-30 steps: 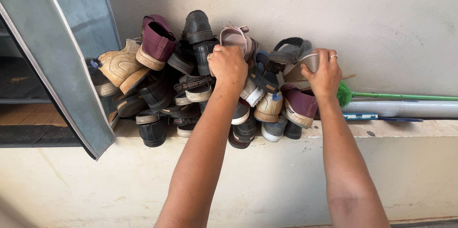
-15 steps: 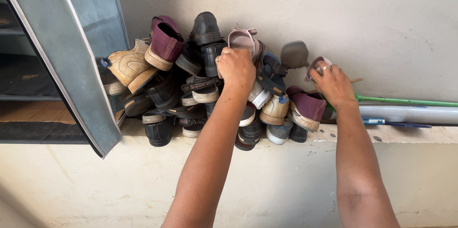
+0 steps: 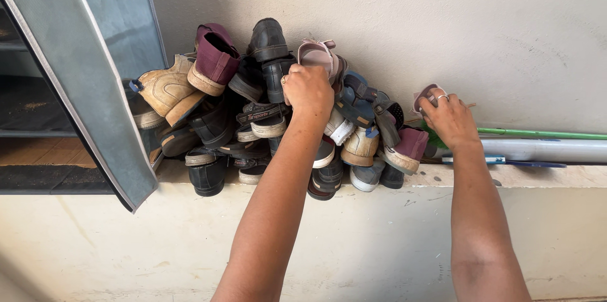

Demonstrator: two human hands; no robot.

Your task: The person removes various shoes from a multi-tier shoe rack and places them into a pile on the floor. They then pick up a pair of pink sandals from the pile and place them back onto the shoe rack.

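1. I am watching both hands reaching up into a shoe pile point(image 3: 272, 112) heaped on a ledge point(image 3: 506, 177) against the wall point(image 3: 442, 17).
2. My left hand point(image 3: 308, 90) is sitting at the top middle of the pile, fingers curled together over a pink sandal point(image 3: 316, 54). I am reading this as a closed grasp on the sandal's lower edge, though the fingertips are hidden behind the knuckles.
3. The sandal is lying at 12 o'clock from that hand, touching it, with its long axis running up the wall and leaning slightly to 1 o'clock.
4. My right hand point(image 3: 450, 120) is working at the pile's 3 o'clock edge, fingers clamped round a small pinkish thing point(image 3: 425, 95). Only a sliver is showing at 10 o'clock from the knuckles, so I cannot tell which kind of shoe it is.
5. A maroon shoe point(image 3: 404, 150) is lying just beside the right hand at 8 o'clock, sole facing out, apart from the fingers.
6. The left hand is nearer to the pile's centre; the right is nearer to the green stick point(image 3: 544, 132) and grey pipe point(image 3: 544, 149) lying along the ledge toward 3 o'clock.
7. A tan boot point(image 3: 161, 90) and a second maroon shoe point(image 3: 214, 58) are resting at the pile's 10 o'clock side, well apart from both hands, beside a grey fabric flap point(image 3: 95, 87).
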